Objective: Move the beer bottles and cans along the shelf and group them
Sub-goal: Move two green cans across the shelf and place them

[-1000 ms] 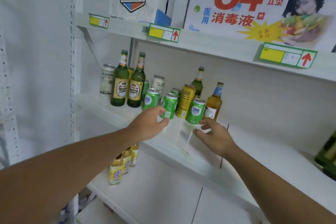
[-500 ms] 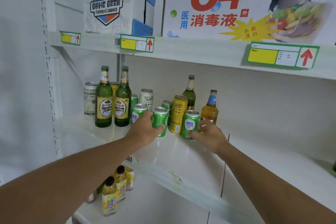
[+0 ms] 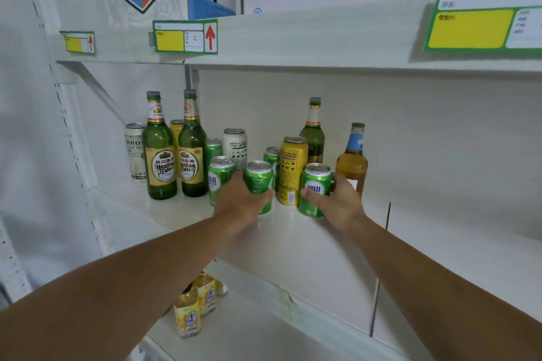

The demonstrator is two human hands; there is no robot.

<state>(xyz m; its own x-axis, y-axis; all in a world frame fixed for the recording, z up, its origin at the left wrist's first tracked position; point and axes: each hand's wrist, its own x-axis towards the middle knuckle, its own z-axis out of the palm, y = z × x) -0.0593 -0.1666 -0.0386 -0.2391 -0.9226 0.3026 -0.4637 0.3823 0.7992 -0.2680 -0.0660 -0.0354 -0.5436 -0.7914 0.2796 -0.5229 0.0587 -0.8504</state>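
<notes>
The person is reaching onto the middle shelf (image 3: 293, 237) with both hands. The left hand (image 3: 245, 199) is curling its grip round a green can (image 3: 259, 181) at the front of the cluster, thumb on the can's right side. The right hand (image 3: 337, 199) is wrapping a second green can (image 3: 315, 189), which is standing just right of a tall yellow can (image 3: 293, 170). Both cans look to be standing on the shelf, though their bases are partly hidden.

Grouping appears only partly done. Two green bottles (image 3: 176, 158) are standing side by side at the left, but a third green bottle (image 3: 313, 132) and an amber bottle (image 3: 352, 159) are sitting apart at the right. Green cans are lying scattered among white cans (image 3: 234, 146) and yellow ones. The shelf's right stretch is offering room for sorting kinds together.
</notes>
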